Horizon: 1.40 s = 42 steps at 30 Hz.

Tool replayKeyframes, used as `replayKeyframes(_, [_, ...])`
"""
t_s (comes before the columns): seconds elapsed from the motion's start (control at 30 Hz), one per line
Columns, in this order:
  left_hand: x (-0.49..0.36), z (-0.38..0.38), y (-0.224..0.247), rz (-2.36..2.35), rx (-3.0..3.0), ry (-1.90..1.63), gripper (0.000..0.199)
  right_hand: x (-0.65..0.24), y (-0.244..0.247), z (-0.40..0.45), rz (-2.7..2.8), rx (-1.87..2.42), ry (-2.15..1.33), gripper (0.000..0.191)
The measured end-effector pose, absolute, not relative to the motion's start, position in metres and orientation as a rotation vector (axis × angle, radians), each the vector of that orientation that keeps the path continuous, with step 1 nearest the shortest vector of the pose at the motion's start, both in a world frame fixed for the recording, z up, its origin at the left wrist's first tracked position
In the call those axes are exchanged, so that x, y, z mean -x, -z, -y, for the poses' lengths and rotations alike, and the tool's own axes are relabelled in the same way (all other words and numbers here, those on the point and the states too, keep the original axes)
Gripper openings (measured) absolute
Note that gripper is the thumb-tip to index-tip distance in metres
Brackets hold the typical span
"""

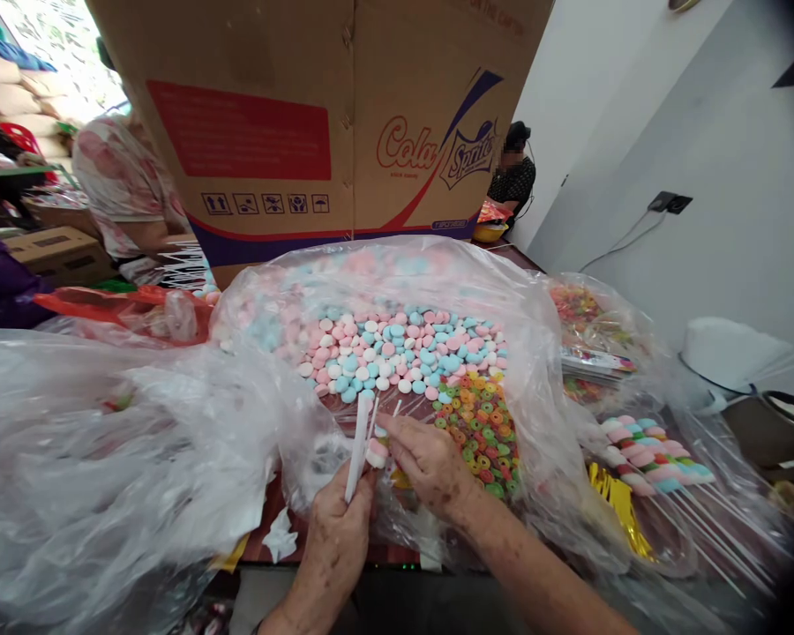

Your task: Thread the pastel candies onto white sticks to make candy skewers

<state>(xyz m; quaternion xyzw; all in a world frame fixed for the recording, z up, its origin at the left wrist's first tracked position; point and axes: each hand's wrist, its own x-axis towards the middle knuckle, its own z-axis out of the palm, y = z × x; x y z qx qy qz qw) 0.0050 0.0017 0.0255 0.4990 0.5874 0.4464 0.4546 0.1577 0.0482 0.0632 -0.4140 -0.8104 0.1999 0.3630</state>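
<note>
My left hand is closed around a bundle of white sticks that point up and away from me. Pink and white marshmallows sit between my two hands, by the sticks. The fingers of my right hand are pinched together at these marshmallows; its fingertips partly hide them. Just beyond lies a wide spread of pink, blue and white marshmallows in a clear plastic bag. Ring-shaped gummies in orange, yellow and green lie right of my right hand.
A tall cardboard box stands behind the candy. Finished marshmallow skewers and gold ties lie at the right. Crumpled plastic sheeting covers the left side. Two other people sit beyond the box, one on each side.
</note>
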Motion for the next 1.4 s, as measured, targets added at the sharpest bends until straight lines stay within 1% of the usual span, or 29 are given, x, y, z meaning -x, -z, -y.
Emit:
replayKeyframes(0.13, [-0.005, -0.001, -0.025, -1.459, -1.214, -1.111, 0.031, -0.156, -0.062, -0.042, 2.132, 1.093, -0.575, 0.042])
replayKeyframes(0.2, [-0.005, -0.001, -0.023, -1.463, -1.19, -1.106, 0.032, -0.163, -0.069, -0.044, 2.176, 1.076, -0.616, 0.042])
replayKeyframes(0.27, [-0.005, -0.001, -0.018, -1.451, -1.144, -1.108, 0.034, -0.176, -0.08, -0.051, 2.13, 1.181, -0.588, 0.041])
replayKeyframes(0.33, [-0.005, -0.001, -0.012, -1.436, -1.111, -1.114, 0.034, -0.193, -0.091, -0.062, 2.011, 1.443, -0.441, 0.039])
replayKeyframes(0.4, [-0.004, -0.001, -0.007, -1.428, -1.109, -1.12, 0.034, -0.207, -0.097, -0.075, 2.022, 1.692, -0.224, 0.034])
replayKeyframes(0.5, [-0.003, -0.002, -0.005, -1.408, -1.121, -1.104, 0.034, -0.214, -0.093, -0.09, 2.357, 1.906, 0.043, 0.026])
replayKeyframes(0.6, [-0.003, -0.002, -0.008, -1.41, -1.117, -1.089, 0.034, -0.205, -0.078, -0.097, 2.56, 2.016, 0.205, 0.021])
replayKeyframes(0.77, [-0.003, -0.001, -0.012, -1.427, -1.123, -1.077, 0.036, -0.193, -0.068, -0.101, 2.581, 2.025, 0.231, 0.024])
replayKeyframes(1.07, [-0.002, 0.0, -0.013, -1.404, -1.145, -1.068, 0.036, -0.193, -0.091, -0.083, 2.682, 1.897, 0.111, 0.02])
replayKeyframes(1.3, [-0.002, -0.001, -0.011, -1.391, -1.173, -1.094, 0.033, -0.194, -0.063, -0.062, 2.738, 1.576, 0.294, 0.021])
replayKeyframes(1.4, [-0.003, -0.001, -0.015, -1.401, -1.199, -1.07, 0.031, -0.197, -0.061, -0.066, 2.589, 1.582, 0.139, 0.021])
